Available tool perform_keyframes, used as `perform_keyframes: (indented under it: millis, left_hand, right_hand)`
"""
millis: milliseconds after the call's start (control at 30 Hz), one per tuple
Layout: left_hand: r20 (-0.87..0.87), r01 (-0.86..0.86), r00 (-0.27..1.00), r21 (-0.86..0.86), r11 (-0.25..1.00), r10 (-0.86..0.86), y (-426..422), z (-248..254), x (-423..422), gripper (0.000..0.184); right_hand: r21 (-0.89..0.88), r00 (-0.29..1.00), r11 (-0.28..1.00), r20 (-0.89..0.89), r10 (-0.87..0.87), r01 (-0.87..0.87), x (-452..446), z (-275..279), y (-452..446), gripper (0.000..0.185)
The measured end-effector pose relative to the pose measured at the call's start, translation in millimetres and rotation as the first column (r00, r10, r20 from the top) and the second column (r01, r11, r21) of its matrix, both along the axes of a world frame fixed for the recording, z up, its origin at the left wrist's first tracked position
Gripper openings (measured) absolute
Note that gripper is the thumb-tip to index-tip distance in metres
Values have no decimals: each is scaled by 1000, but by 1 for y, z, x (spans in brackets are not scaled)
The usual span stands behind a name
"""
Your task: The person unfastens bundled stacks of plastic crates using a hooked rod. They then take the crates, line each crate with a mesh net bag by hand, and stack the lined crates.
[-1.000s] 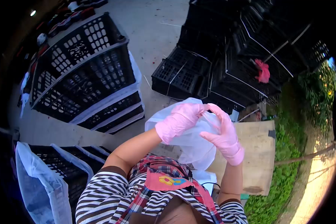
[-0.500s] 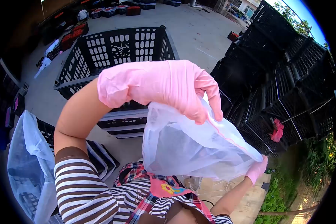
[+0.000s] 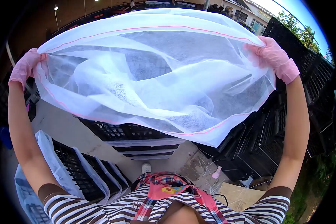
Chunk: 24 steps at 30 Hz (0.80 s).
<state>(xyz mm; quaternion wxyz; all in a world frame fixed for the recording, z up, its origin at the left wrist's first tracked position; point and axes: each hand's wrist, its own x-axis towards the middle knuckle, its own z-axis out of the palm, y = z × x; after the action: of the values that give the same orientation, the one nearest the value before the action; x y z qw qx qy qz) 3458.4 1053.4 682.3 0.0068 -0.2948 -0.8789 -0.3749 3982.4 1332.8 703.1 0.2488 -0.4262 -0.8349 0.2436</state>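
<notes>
A large white, thin fabric bag (image 3: 153,86) with pink stitching round its hem is stretched wide across the head view, its mouth spread toward me. My left hand (image 3: 25,68), in a pink glove, grips the hem at the far left. At the upper right, my right hand (image 3: 278,59), also gloved in pink, is closed on the opposite side of the hem. Both arms are raised and far apart. Under the bag's lower edge shows a black slatted crate (image 3: 119,131) on a stack with white fabric between layers; the bag hides most of its top.
Black crates lined with white fabric (image 3: 76,168) stand at lower left. Tall stacks of black crates (image 3: 306,100) rise on the right. Cardboard (image 3: 239,196) and loose white straps (image 3: 209,170) lie at lower right. A white shoe (image 3: 146,168) stands on the concrete floor.
My left hand has swung from the middle to the far left, and my right hand has risen from the lower right. The bag has gone from bunched to spread wide, covering the crate.
</notes>
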Motion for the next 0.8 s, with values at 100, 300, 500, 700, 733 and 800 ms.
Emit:
perform_keyframes:
  millis: [100,300,500,700,733,800]
  left_hand:
    - [225,198,918,457,867,-328,-9,-16,-82,21]
    - [310,616,448,573,541,-839,89,-138,56,38]
    - [412,991,32,108,84,-910,144,-170,108,36]
    - [503,980,-168,-3,-197,-848,197,-172,123,33]
    - [513,974,-176,-33,-224,-840,201,-169,115,33]
    - [507,963,-151,-121,-243,-849,208,-157,79,32]
  right_hand:
    - [234,896,972,-435,89,17,-68,8,25,22]
    - [-7,671,735,401,623,-679,-166,-162,2,38]
    - [-379,870,791,-94,484,-481,-139,-182,50,32]
    - [-408,628,910,-726,-279,-68,-103,-150,54,26]
    - [-502,694,853,-666,-273,-145,-100,-150,50,29]
    - [-683,845,701,-485,-226,-205,-95,-147,41,37]
